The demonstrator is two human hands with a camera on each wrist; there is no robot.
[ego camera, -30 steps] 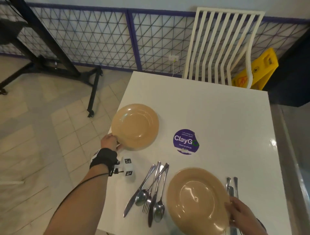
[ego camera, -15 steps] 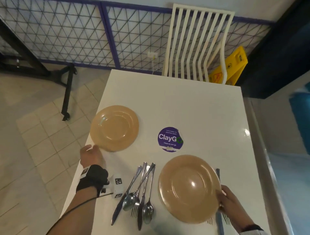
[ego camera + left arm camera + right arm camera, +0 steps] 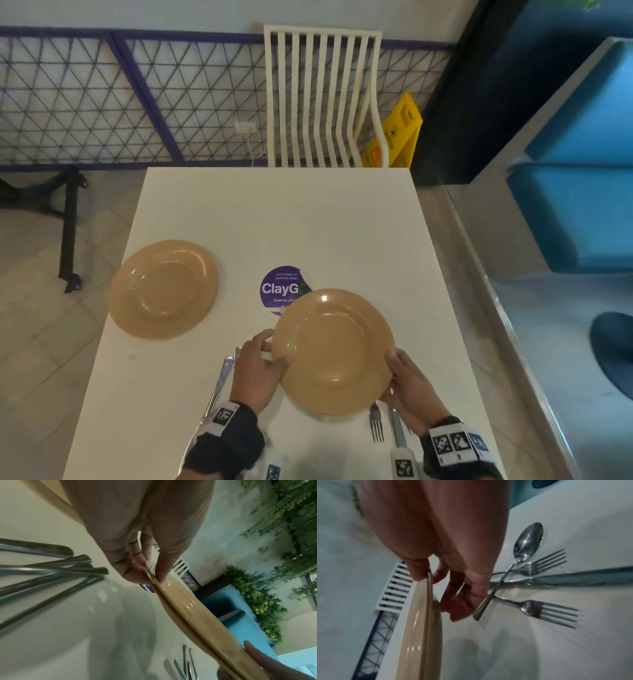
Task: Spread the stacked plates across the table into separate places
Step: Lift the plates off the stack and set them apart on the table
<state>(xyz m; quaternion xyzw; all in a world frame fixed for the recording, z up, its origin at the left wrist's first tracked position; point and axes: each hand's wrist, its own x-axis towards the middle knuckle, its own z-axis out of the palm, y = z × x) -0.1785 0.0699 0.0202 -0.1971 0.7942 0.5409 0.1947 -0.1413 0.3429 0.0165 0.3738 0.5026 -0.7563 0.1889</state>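
Tan plates are sitting in two places on the white table (image 3: 274, 212); a single plate (image 3: 163, 289) is lying flat by the left edge, partly overhanging it, well apart from both hands; a held stack of plates (image 3: 334, 351) is sitting over the near middle of the table, its far rim covering part of the purple round sticker (image 3: 282, 286); the left wrist view is showing two thin rims lying one on the other in that stack, and it is appearing lifted off the tabletop, with its shadow falling beneath it. The left hand (image 3: 258, 371) is pinching the stack's left rim, thumb on top and fingers curled beneath; the right hand (image 3: 409, 387) is gripping the right rim in the same way, thumb over the edge and fingers tucked under. Steel cutlery is lying along the near edge on both sides; handles (image 3: 219, 380) are poking out beside and beneath the left hand; a fork (image 3: 376, 425) is lying just under the stack's near rim beside the right hand, and the right wrist view is showing a spoon (image 3: 524, 543), a second fork (image 3: 544, 563) and a knife (image 3: 573, 578) crossing one another there. A white slatted chair (image 3: 322, 96) is standing at the far edge; a yellow floor sign (image 3: 394, 133) is leaning behind it.
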